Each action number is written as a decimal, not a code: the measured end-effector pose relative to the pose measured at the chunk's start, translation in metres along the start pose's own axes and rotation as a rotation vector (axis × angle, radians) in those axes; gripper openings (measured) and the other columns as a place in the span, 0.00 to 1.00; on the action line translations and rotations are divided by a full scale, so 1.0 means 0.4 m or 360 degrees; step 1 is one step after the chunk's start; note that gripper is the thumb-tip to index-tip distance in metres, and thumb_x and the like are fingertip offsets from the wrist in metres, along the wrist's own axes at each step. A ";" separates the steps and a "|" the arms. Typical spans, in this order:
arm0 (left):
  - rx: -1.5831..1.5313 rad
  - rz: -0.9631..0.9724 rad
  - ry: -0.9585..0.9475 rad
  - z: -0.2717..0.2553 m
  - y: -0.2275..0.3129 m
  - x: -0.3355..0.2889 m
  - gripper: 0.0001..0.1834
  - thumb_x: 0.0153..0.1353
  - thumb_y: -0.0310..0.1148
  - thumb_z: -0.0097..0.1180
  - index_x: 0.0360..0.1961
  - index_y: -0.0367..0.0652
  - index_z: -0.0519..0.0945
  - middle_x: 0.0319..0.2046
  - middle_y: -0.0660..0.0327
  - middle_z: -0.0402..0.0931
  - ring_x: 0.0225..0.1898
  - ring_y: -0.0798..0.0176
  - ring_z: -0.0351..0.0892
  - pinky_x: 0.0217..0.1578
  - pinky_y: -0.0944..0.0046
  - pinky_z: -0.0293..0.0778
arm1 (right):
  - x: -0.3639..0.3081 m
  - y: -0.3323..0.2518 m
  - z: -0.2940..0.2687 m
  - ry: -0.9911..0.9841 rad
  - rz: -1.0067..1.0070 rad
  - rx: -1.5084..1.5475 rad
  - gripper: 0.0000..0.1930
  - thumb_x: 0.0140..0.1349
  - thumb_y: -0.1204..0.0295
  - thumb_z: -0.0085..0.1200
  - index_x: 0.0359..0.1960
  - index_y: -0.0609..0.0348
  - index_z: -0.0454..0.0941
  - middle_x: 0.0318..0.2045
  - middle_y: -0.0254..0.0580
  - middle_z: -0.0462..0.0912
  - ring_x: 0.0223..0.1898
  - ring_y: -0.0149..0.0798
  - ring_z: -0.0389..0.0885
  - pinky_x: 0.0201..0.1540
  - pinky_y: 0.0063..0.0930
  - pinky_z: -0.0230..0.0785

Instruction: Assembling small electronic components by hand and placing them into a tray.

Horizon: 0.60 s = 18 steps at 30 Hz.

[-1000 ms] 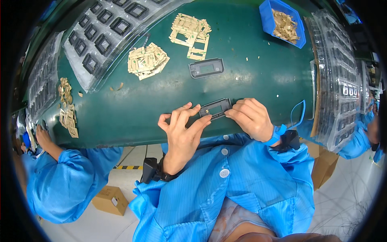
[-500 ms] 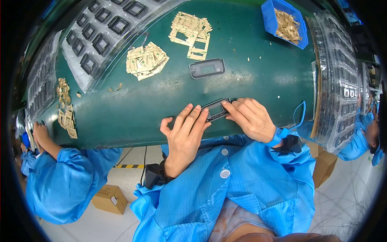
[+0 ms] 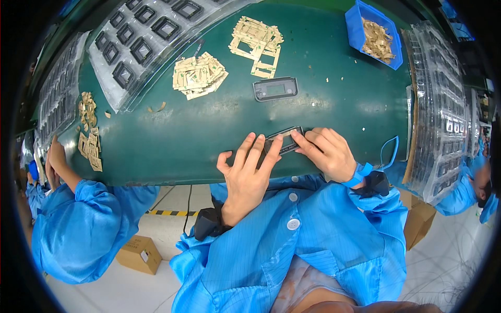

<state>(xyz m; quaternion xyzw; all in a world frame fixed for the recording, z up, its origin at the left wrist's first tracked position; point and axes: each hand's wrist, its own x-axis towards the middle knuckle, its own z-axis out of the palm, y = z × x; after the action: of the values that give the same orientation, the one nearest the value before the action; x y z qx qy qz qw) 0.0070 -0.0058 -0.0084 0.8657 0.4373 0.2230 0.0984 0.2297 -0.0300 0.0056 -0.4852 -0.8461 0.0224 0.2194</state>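
A green table (image 3: 172,141) fills most of the view, its near edge curving across the middle. Clear trays (image 3: 141,41) of dark rectangular frames lie along its far left, and more trays (image 3: 443,115) are stacked at its right end. A blue bin (image 3: 360,26) of tan scraps stands at the far right corner. Two heaps of tan backing strips (image 3: 198,75) lie near the middle, a further heap (image 3: 258,39) beyond them, with a spare black frame (image 3: 275,88) just right of the nearer heap. At the left edge a co-worker's sleeve (image 3: 83,229) and hand (image 3: 55,159) reach a small pile of strips (image 3: 88,141). Close to the near edge lies the black frame (image 3: 284,141) being worked. The left hand (image 3: 248,172) lies flat with fingers spread and extended, their tips pressing the frame's left end. The right hand (image 3: 329,154), with a blue wrist strap (image 3: 360,175), has fingers together, pinching the frame's right end against the table.
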 end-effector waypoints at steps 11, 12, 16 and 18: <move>0.0257 0.0071 0.0024 0.021 0.005 -0.009 0.23 0.61 0.42 0.64 0.58 0.63 0.81 0.51 0.64 0.80 0.56 0.65 0.77 0.55 0.52 0.52 | 0.023 0.003 -0.023 -0.0170 -0.0018 -0.0018 0.26 0.53 0.72 0.64 0.56 0.63 0.78 0.38 0.39 0.77 0.37 0.37 0.76 0.37 0.30 0.72; 0.0242 0.0072 0.0038 0.023 0.005 -0.010 0.23 0.60 0.41 0.64 0.58 0.60 0.81 0.51 0.63 0.80 0.57 0.64 0.77 0.54 0.53 0.54 | 0.020 0.004 -0.018 -0.0103 0.0005 0.0025 0.26 0.53 0.72 0.64 0.56 0.64 0.78 0.38 0.39 0.77 0.37 0.37 0.76 0.37 0.30 0.72; 0.0158 0.0056 0.0134 0.039 0.007 -0.019 0.23 0.59 0.40 0.65 0.57 0.52 0.82 0.54 0.60 0.80 0.59 0.62 0.77 0.54 0.57 0.57 | 0.013 0.001 -0.016 -0.0098 0.0032 0.0006 0.26 0.54 0.72 0.65 0.55 0.67 0.77 0.37 0.40 0.78 0.37 0.37 0.77 0.37 0.31 0.72; 0.0139 0.0057 0.0173 0.048 0.004 -0.025 0.23 0.59 0.39 0.66 0.56 0.50 0.82 0.54 0.60 0.80 0.59 0.62 0.77 0.54 0.58 0.57 | 0.016 0.002 -0.018 -0.0054 0.0016 0.0011 0.26 0.53 0.71 0.66 0.55 0.69 0.77 0.36 0.41 0.78 0.36 0.38 0.77 0.38 0.31 0.73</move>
<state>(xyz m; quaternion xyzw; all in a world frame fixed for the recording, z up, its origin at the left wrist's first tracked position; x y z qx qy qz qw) 0.0121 -0.0145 -0.0278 0.8634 0.4357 0.2521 0.0325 0.2303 -0.0253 0.0140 -0.4884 -0.8471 0.0346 0.2066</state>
